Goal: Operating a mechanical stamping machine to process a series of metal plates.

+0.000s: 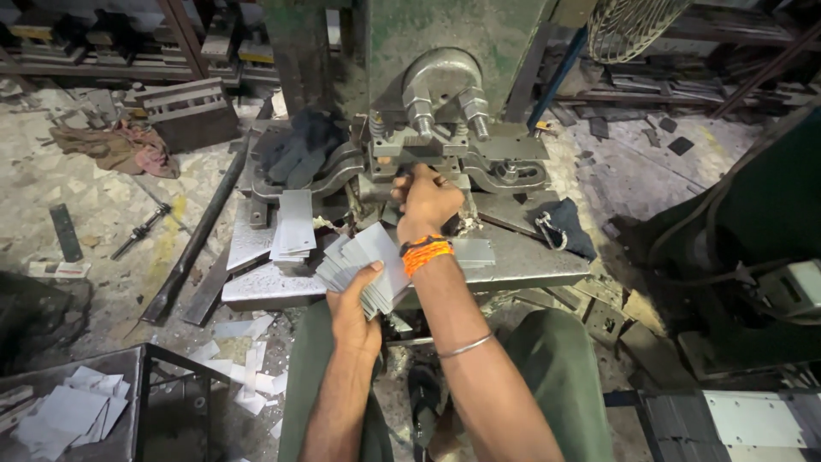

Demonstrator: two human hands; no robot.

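My left hand (352, 308) grips a fanned stack of thin grey metal plates (363, 263) just above my lap, at the front edge of the steel press table (530, 261). My right hand (428, 201), with an orange thread band and a bangle on the arm, reaches forward to the press die (428, 154); its fingers are closed at the die mouth, and whether they pinch a plate is hidden. A second neat stack of grey plates (293, 224) lies on the table to the left of my hands.
A green press machine body (445, 43) rises behind the die. A dark cloth (299, 145) lies left of the die, a dark rag with a metal hook (560, 227) right. A long steel bar (201, 231), a box of scrap plates (64, 415) and floor debris lie left.
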